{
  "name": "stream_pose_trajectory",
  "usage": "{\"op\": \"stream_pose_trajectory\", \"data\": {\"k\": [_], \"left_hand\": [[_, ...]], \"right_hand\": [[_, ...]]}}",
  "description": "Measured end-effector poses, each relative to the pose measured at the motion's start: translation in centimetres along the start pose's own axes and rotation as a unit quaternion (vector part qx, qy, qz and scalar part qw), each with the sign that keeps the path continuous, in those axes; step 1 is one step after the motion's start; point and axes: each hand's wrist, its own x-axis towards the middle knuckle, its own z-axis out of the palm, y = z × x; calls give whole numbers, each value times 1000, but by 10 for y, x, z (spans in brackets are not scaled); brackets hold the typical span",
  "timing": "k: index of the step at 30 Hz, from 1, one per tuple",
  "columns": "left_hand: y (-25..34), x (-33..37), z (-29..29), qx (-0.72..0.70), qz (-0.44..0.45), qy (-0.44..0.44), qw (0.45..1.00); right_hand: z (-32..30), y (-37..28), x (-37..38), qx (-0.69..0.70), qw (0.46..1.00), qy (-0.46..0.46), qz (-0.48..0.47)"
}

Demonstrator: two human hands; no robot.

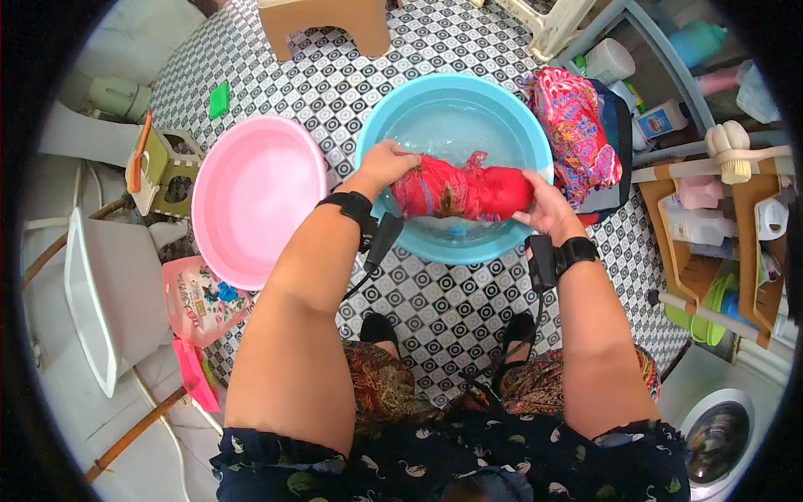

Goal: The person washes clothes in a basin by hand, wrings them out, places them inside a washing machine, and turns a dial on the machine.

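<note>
A bundle of wet-looking red cloth [489,192] with a patterned part is stretched sideways over a light blue basin [538,138] of water. My left hand [387,166] is closed on its left end, at the basin's left rim. At the other end, my right hand [549,206] grips the cloth near the right rim, thumb and fingers around it. The bundle looks rolled or bunched into a thick length. Some of its underside and part of my left fingers are hidden.
To the left stands a pink basin [259,188], with a plastic bag [196,293] beside it. Patterned pink cloth [577,125] is heaped at the blue basin's right. A brown stool [326,21] stands beyond; shelves with bottles and brushes [732,155] line the right side.
</note>
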Motion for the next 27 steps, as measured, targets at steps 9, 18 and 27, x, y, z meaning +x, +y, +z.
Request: {"op": "stream_pose_trajectory", "data": {"k": [9,18,27], "left_hand": [[20,-20,24,198,81,-39,976],[12,-31,56,420,66,-169,889],[16,-9,74,458,46,-218,860]], "right_hand": [[27,15,12,-644,689,136,-304],[74,46,11,-713,659,-21,-239],[55,62,52,-738,643,-21,-202]]}}
